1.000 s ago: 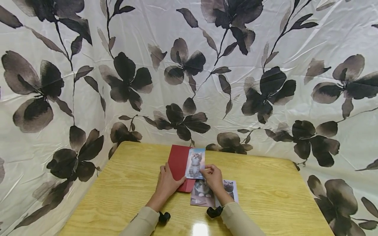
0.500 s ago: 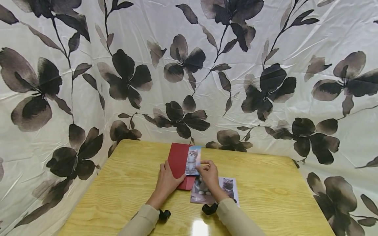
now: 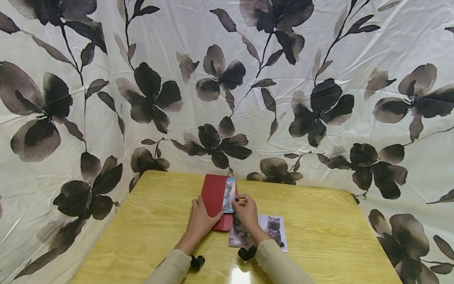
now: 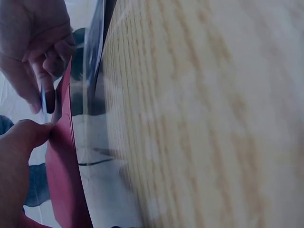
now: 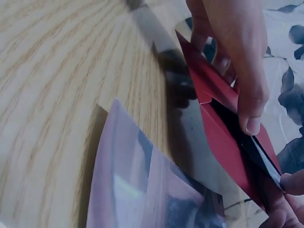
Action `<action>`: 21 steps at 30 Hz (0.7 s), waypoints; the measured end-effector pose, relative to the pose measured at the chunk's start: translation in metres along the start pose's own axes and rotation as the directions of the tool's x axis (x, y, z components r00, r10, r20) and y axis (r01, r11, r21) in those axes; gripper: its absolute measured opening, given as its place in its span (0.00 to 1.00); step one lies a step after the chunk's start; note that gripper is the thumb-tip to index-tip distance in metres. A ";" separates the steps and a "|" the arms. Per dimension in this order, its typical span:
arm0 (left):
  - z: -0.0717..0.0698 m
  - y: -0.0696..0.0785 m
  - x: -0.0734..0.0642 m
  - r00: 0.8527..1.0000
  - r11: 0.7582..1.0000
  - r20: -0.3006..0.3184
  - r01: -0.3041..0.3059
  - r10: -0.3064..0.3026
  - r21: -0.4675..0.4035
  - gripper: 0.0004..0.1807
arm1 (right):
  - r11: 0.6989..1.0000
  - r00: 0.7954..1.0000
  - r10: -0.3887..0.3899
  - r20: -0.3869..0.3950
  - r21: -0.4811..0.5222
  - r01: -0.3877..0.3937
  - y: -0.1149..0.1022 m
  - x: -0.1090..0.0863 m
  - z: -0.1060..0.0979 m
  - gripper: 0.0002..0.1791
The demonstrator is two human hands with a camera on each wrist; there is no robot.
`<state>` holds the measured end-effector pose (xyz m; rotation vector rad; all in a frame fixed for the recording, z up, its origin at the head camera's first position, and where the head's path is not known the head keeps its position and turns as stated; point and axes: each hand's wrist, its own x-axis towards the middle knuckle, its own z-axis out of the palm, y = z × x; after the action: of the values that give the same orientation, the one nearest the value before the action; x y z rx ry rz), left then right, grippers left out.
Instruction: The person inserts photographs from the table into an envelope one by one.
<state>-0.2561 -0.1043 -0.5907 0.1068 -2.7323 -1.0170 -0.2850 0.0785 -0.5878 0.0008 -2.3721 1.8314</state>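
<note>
A red envelope (image 3: 214, 190) is held above the wooden table by my left hand (image 3: 201, 217), the thumb bent over its near edge. In the right wrist view, the mouth of the envelope (image 5: 221, 128) gapes and the left thumb presses at that opening. My right hand (image 3: 247, 213) pinches the right edge of a kitten picture card (image 3: 228, 196). The card's left part is hidden inside the envelope; a narrow strip shows. In the left wrist view, the right fingertips (image 4: 50, 102) close on the thin blue edge of the card, next to the left thumb.
Beneath the right hand lies another kitten picture (image 3: 235, 234), partly covered by the hand. A grey cat picture (image 3: 273, 227) lies to its right. The table (image 3: 319, 236) meets a floral curtain (image 3: 269, 130) at the back. Both wrists wear black devices.
My right hand has moved left, sliding the kitten picture card further into the red envelope, so less of it shows. The left hand stays in place. More of the grey cat picture is uncovered.
</note>
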 end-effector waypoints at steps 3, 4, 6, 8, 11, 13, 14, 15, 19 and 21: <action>0.000 0.000 -0.001 1.000 1.000 -0.002 0.002 -0.002 0.002 0.64 | 1.000 1.000 0.011 -0.011 -0.020 -0.012 0.000 0.000 0.000 0.10; 0.000 0.000 -0.001 1.000 1.000 -0.003 0.000 0.000 0.002 0.63 | 1.000 1.000 0.012 -0.014 -0.024 -0.013 -0.001 0.000 0.000 0.10; 0.000 0.000 -0.002 1.000 1.000 -0.003 -0.003 0.003 0.005 0.63 | 0.999 1.000 0.009 -0.012 -0.036 -0.010 -0.001 0.000 0.000 0.10; 0.000 0.000 -0.002 1.000 1.000 -0.010 -0.010 0.010 0.000 0.63 | 0.999 1.000 0.016 -0.010 -0.041 -0.017 -0.001 0.001 0.000 0.10; -0.001 0.001 -0.001 1.000 1.000 -0.012 -0.012 0.012 -0.001 0.63 | 0.998 1.000 0.021 -0.009 -0.054 -0.021 -0.002 0.001 0.001 0.10; -0.001 0.001 -0.001 1.000 1.000 -0.013 -0.009 0.009 -0.004 0.63 | 0.998 1.000 0.017 -0.015 -0.059 -0.018 -0.002 0.002 0.002 0.10; -0.001 0.001 -0.001 1.000 1.000 -0.009 -0.004 0.004 -0.004 0.63 | 0.998 1.000 0.014 -0.018 -0.060 -0.015 -0.003 0.002 0.002 0.10; -0.001 0.002 -0.001 1.000 1.000 -0.006 -0.002 0.002 -0.005 0.63 | 0.998 1.000 0.013 -0.020 -0.057 -0.014 -0.002 0.002 0.003 0.10; -0.001 0.001 -0.002 1.000 1.000 -0.003 0.001 -0.001 -0.010 0.63 | 0.998 1.000 -0.009 -0.017 -0.056 0.008 -0.001 0.003 0.006 0.10; -0.001 0.000 -0.002 1.000 1.000 -0.007 -0.003 0.003 -0.009 0.62 | 0.999 1.000 -0.007 -0.008 -0.053 0.006 -0.001 0.003 0.007 0.09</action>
<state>-0.2540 -0.1044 -0.5904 0.1044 -2.7207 -1.0262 -0.2891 0.0719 -0.5883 -0.0049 -2.4112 1.7612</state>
